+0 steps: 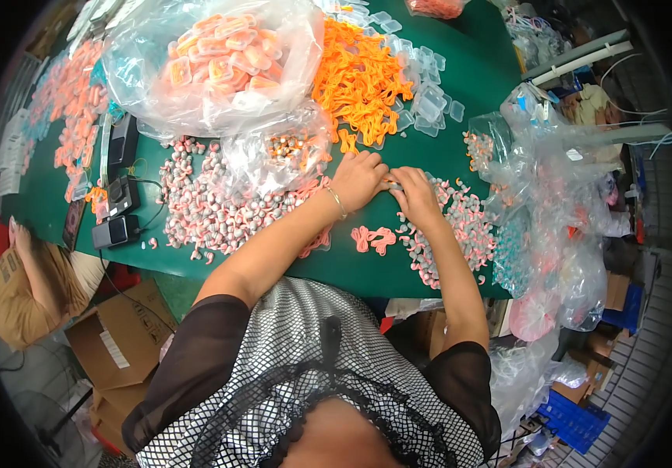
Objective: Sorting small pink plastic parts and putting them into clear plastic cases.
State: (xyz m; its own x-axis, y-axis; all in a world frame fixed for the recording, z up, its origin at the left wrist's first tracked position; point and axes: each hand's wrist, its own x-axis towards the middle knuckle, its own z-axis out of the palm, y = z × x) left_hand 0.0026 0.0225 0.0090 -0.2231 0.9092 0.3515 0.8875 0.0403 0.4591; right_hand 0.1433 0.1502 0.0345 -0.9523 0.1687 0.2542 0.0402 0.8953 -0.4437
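Observation:
Over the middle of the green table, my left hand (360,180) and my right hand (416,196) meet with fingertips pinched together. Whatever small piece they hold is mostly hidden by the fingers. Just beyond them lies a heap of orange looped cords (361,78). Small grey-and-pink curved pieces (254,209) are spread beside my left forearm. More of these grey-and-pink pieces (468,226) lie around my right wrist. Between my forearms rests a pink cord bundle (373,239). Small clear plastic cases (432,103) are scattered at the far side of the orange heap.
A large clear bag (141,70) holds orange-filled cases, with a smaller bag (273,152) in front. Black boxy devices (116,232) line the left side. Another person's arm (35,273) is at far left, above a cardboard box (121,343). Plastic bags (542,195) crowd the right edge.

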